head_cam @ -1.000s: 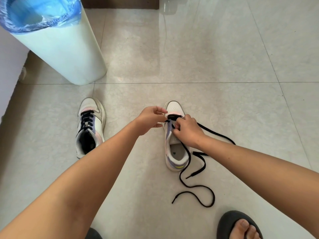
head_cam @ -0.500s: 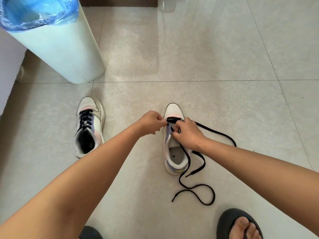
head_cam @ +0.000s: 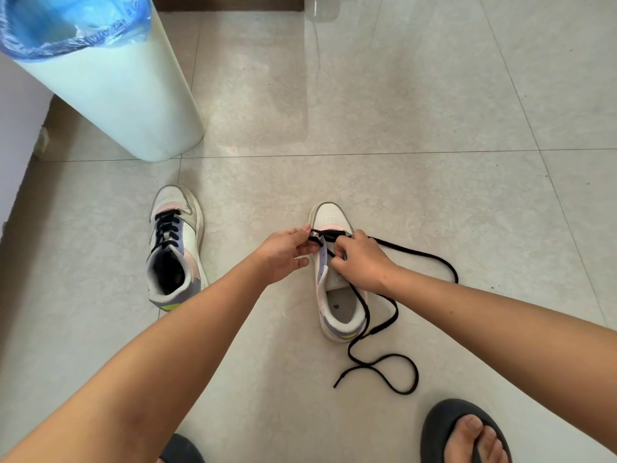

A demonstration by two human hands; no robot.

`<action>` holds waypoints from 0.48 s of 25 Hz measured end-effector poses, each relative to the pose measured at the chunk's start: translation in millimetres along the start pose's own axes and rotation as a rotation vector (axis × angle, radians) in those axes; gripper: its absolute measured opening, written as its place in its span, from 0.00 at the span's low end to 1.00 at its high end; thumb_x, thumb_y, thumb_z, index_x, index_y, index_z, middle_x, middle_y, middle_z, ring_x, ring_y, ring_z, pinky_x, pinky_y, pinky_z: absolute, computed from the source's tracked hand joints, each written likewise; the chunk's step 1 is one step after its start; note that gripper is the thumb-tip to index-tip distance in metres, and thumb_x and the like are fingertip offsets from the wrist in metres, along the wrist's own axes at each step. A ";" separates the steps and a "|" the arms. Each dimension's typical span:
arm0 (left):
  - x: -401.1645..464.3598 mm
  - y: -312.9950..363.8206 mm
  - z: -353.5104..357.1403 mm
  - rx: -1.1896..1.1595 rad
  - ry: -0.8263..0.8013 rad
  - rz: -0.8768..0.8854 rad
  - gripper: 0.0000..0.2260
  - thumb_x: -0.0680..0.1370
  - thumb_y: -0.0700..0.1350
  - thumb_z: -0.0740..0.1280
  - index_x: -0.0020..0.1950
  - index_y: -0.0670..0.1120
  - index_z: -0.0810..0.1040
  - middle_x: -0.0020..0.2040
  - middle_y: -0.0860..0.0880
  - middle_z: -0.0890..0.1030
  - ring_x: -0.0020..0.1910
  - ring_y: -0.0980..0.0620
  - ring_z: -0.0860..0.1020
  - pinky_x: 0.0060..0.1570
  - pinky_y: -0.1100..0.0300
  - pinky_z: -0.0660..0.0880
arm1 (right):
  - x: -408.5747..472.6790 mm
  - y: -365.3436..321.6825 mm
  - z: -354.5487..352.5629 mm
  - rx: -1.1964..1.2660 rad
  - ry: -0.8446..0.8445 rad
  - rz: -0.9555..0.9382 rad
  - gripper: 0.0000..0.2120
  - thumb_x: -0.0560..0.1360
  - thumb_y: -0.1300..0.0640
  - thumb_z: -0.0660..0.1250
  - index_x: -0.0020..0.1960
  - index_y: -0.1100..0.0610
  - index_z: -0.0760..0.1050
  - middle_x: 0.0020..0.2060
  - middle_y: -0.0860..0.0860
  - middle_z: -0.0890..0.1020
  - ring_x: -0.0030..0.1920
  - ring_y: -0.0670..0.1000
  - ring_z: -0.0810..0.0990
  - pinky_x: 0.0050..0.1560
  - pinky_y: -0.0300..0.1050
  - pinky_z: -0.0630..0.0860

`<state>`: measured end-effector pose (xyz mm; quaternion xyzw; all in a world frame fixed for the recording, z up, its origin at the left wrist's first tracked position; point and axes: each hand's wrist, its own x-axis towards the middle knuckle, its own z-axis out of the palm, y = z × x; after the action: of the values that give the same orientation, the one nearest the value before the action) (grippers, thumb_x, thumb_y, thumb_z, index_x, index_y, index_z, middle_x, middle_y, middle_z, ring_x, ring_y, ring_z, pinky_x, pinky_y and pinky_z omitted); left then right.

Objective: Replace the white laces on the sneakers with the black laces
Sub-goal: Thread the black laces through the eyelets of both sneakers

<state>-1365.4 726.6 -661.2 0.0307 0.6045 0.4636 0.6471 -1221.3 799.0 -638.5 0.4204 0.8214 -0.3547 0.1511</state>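
Now both hands [head_cam: 362,259] pinch black lace [head_cam: 384,332] over sneaker [head_cam: 330,217].

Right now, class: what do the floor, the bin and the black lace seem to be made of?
Floor: glossy ceramic or stone tile, by its reflections and grout lines.
Bin: smooth pale plastic, probably; crinkled blue film liner.
Black lace: flat woven fabric, matte and limp.

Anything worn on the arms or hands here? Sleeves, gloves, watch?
Nothing visible. The left hand and right hand are bare, with no gloves, rings or watch showing. Both forearms are bare as far as the frame shows, no sleeves in view.
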 end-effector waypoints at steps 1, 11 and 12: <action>-0.3 -0.4 0.3 -0.006 0.017 0.010 0.09 0.81 0.46 0.61 0.44 0.45 0.75 0.39 0.50 0.79 0.36 0.55 0.75 0.33 0.63 0.69 | -0.5 0.7 0.6 -0.017 -0.013 -0.001 0.03 0.76 0.53 0.60 0.44 0.52 0.69 0.48 0.51 0.67 0.54 0.55 0.70 0.53 0.47 0.71; -3.0 0.2 8.8 -0.042 0.078 0.075 0.08 0.81 0.43 0.60 0.44 0.41 0.73 0.40 0.45 0.79 0.37 0.51 0.77 0.41 0.60 0.77 | 14.2 -6.1 -2.0 0.257 0.031 0.125 0.11 0.79 0.53 0.62 0.57 0.51 0.80 0.61 0.54 0.67 0.66 0.54 0.62 0.69 0.47 0.63; -3.5 -1.2 9.0 -0.071 0.082 0.075 0.08 0.81 0.42 0.60 0.45 0.41 0.73 0.41 0.44 0.78 0.39 0.50 0.77 0.43 0.59 0.77 | 16.3 -5.6 -2.3 0.264 0.013 0.150 0.10 0.78 0.53 0.63 0.56 0.52 0.81 0.62 0.55 0.67 0.66 0.54 0.63 0.69 0.48 0.64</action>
<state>-1356.8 728.4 -656.9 0.0110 0.6120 0.5095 0.6047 -1235.4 807.9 -643.3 0.4992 0.7347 -0.4447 0.1151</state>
